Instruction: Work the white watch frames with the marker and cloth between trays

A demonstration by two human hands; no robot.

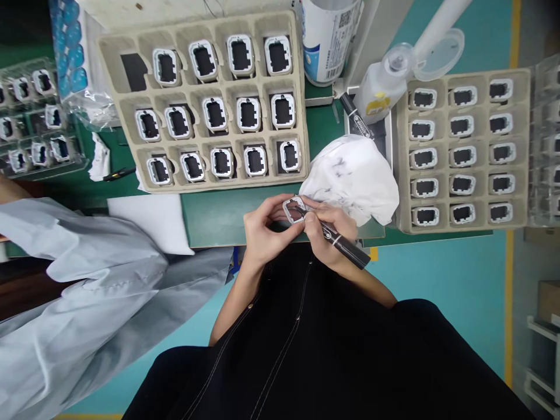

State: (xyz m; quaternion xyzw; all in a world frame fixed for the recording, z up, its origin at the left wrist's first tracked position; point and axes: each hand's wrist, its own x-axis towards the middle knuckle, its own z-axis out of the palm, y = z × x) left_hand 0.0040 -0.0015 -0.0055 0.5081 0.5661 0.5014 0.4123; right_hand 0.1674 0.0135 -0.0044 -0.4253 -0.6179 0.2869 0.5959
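My left hand [266, 232] is closed round a small white frame [287, 211] with a rounded outline, held above the table's front edge. In my right hand [328, 228] is a black marker [347, 248], its tip at the frame's opening and its far end pointing down to the right. Fingers of my right hand also touch the frame's upper right side. Just beyond my right hand lies a crumpled white cloth [354, 175] with dark smudges. A beige tray [210, 189] of similar white frames stands beyond my hands; its top left compartment holds no frame.
A second beige tray [464, 228] of frames is at the right. Behind the cloth are another marker [356, 116], a clear bottle [380, 93] with its lid open and a white canister [328, 44]. White foam [149, 221] and a person's grey sleeve [83, 233] are at the left.
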